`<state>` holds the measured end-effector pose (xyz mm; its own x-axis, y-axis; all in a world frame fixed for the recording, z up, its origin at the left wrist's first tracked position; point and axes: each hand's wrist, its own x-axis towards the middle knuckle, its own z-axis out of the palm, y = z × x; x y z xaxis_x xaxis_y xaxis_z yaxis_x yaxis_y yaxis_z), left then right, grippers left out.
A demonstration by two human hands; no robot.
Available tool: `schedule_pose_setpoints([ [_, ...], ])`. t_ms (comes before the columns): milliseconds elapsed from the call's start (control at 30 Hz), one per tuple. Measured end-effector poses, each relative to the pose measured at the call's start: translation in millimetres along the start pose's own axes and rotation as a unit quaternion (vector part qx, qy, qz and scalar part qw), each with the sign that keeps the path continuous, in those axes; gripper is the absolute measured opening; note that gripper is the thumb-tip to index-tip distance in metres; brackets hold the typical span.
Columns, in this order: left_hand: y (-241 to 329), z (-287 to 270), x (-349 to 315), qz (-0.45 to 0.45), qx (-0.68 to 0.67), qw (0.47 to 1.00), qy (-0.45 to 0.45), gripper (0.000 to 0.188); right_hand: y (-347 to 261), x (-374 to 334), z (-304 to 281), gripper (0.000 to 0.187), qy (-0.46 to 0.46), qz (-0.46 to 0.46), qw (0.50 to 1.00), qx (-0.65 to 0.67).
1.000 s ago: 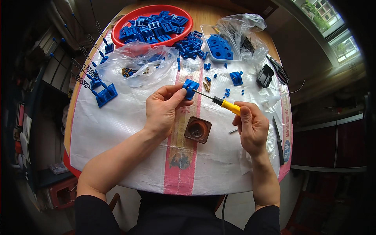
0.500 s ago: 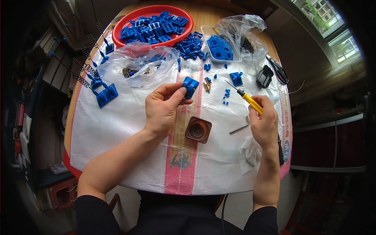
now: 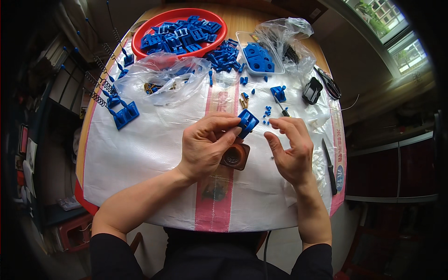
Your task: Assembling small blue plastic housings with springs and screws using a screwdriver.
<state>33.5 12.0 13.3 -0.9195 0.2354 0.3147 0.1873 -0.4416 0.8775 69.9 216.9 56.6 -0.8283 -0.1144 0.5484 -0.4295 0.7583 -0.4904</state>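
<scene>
My left hand (image 3: 205, 140) pinches a square blue plastic piece (image 3: 248, 122) with raised parts between thumb and fingers, held above the sheet. Close by on the right, my right hand (image 3: 294, 149) has its thumb and index finger apart. A screwdriver (image 3: 281, 106) points away beyond these fingers; only its thin shaft and dark collar show, and its yellow handle is hidden behind the hand. Under my left fingertips stands a small brown square dish (image 3: 234, 157), partly covered. Tiny blue bits (image 3: 267, 112) lie just past my right fingers, near brass pins (image 3: 244, 100) and another blue piece (image 3: 278, 93).
A red basin (image 3: 140, 46) of blue parts stands at the far left, beside loose blue pegs (image 3: 226, 56) and a clear tub (image 3: 266, 72). Plastic bags (image 3: 163, 74) lie around. A knife (image 3: 330, 168) and scissors (image 3: 329, 84) rest at the right. Coil-spring pieces (image 3: 125, 114) are at left.
My left hand has moved right and slightly down with the blue piece. My right hand has moved left toward it, its thumb and index finger now apart; the yellow screwdriver handle no longer shows.
</scene>
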Motion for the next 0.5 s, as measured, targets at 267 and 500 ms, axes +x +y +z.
schedule_pose_setpoints([
  [267,3.9,7.8,-1.0,-0.039,-0.002,0.999,0.007,0.020,-18.6,-6.3,23.2,0.024,0.079,-0.081,0.994,-0.004],
  [500,6.5,6.5,-2.6,-0.143,-0.053,0.988,0.020,0.023,-16.6,-7.1,25.4,0.018,0.076,-0.071,0.994,0.015],
])
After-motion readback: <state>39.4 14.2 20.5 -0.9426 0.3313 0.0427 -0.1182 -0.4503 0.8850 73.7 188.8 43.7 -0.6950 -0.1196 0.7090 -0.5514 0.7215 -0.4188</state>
